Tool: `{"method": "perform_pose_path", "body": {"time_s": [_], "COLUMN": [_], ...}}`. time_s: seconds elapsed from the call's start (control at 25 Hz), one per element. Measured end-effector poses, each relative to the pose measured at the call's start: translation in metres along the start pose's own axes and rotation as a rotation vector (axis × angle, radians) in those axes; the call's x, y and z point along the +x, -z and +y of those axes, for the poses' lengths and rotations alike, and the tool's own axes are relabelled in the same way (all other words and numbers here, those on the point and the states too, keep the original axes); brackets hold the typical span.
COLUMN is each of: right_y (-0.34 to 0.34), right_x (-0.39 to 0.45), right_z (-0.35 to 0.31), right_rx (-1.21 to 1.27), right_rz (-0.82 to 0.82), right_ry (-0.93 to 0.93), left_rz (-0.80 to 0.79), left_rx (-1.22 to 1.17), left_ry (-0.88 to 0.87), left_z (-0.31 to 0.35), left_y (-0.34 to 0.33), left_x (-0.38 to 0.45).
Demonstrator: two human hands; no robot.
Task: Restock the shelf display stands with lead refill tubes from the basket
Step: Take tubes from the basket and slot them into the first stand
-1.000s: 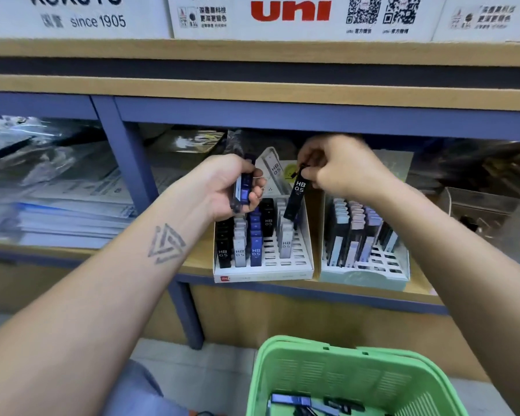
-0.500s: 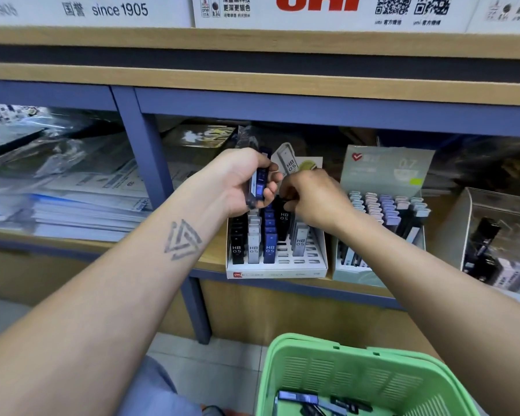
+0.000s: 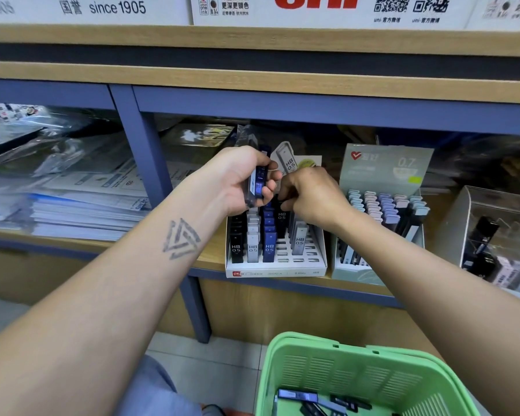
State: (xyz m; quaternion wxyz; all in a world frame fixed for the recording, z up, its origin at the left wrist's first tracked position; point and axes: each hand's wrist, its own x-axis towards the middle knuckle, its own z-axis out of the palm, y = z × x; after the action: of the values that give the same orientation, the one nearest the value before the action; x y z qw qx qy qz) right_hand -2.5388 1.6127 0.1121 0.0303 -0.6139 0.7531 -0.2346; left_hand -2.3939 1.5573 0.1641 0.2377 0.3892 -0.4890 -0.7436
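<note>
Your left hand (image 3: 240, 178) grips spare lead refill tubes (image 3: 257, 183) as ready stock; your right hand (image 3: 309, 199) pinches a black tube (image 3: 281, 217) into the white stand (image 3: 320, 250), filling its row.

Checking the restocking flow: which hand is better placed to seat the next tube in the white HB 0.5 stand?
Right. The right hand is already down at the white stand, pinching a black tube there. The left hand grips spare tubes above it.

Right hand (image 3: 311, 197) hides its fingertips and part of the white stand (image 3: 320, 256); basket (image 3: 342, 373) cut off below.
</note>
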Motion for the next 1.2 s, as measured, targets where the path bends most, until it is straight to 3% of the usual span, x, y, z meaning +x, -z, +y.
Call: {"method": "perform_pose_path", "body": {"time_s": [0.32,0.48,0.6,0.8,1.08,1.2], "right_y": [-0.007,0.007,0.026,0.03,0.031,0.041], "right_x": [0.001,0.006,0.0,-0.011,-0.016,-0.017], "right_z": [0.001,0.008,0.011,0.012,0.013,0.009], "right_rx": [-0.175,-0.015,0.057,-0.024,-0.06,0.247], "right_rz": [-0.041,-0.037,-0.135,-0.29,-0.263,-0.039], "right_ry": [0.044,-0.025,-0.011,0.032,0.026,-0.046], "left_rz": [0.0,0.008,0.011,0.005,-0.096,-0.147], "left_rx": [0.012,0.024,0.023,0.021,0.104,0.066], "left_ry": [-0.007,-0.008,0.006,0.029,0.132,0.16], "left_z": [0.0,-0.002,-0.004,-0.006,-0.013,-0.014], "left_y": [-0.002,-0.002,-0.004,-0.009,-0.008,-0.008], "left_x": [-0.001,-0.001,0.0,0.0,-0.005,-0.006]}}
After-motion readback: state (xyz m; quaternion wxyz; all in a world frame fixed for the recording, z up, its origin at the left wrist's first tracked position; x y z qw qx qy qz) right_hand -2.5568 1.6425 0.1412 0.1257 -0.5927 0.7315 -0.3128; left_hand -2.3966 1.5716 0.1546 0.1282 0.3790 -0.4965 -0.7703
